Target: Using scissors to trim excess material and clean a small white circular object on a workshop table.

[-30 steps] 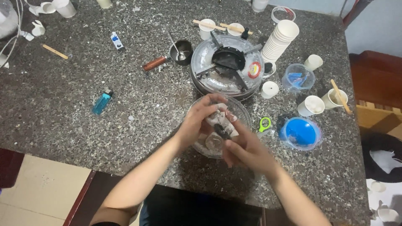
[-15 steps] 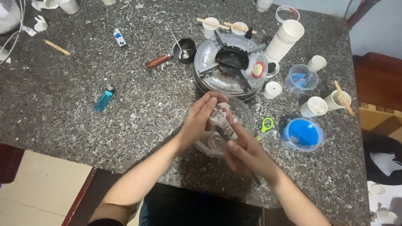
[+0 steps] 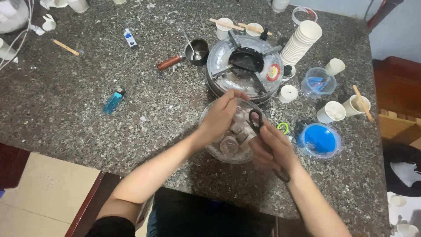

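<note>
Glass bowl (image 3: 219,154) sat on the granite table (image 3: 87,109) just in front of the round gas stove (image 3: 243,66), holding pale chunks (image 3: 234,131). The left hand (image 3: 219,116) reached into it, fingers pinched on something too small to make out. The right hand (image 3: 272,147) gripped black scissors (image 3: 255,120) over the rim. Steadying the pinched piece well above the chunks and keeping fingertips clear of the blades would have served best

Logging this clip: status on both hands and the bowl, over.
Left hand reaching into clear bowl of pale chunks. Right hand gripping black scissors over it. Gas stove just behind the bowl.
</note>
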